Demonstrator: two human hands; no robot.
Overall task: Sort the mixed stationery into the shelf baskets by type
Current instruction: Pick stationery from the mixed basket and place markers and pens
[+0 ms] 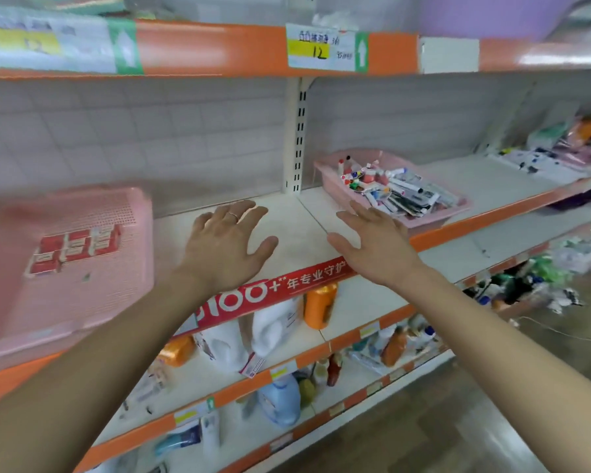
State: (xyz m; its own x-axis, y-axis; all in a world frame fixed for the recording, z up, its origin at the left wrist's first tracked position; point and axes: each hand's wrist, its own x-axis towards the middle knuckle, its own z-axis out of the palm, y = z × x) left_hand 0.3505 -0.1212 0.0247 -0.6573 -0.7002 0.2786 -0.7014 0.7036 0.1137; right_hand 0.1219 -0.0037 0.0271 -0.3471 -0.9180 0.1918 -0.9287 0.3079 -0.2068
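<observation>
A pink perforated basket [93, 288] stands on the shelf at the left and holds a few red-and-white packs [75, 250]. A second pink basket [325, 165] sits further right on the same shelf, heaped with mixed markers, pens and glue tubes [393, 191]. My left hand [226, 247] is stretched out over the bare white shelf between the baskets, fingers spread and holding nothing. My right hand [372, 244] reaches forward beside it, fingers straight, its fingertips close to the near-left corner of the stationery basket.
The white shelf board [297, 227] has an orange front lip with a red banner [287, 288]. More packaged goods [560, 148] lie at the far right. Lower shelves carry detergent bottles [280, 397] and an orange bottle [318, 305]. An upper shelf edge [219, 49] overhangs.
</observation>
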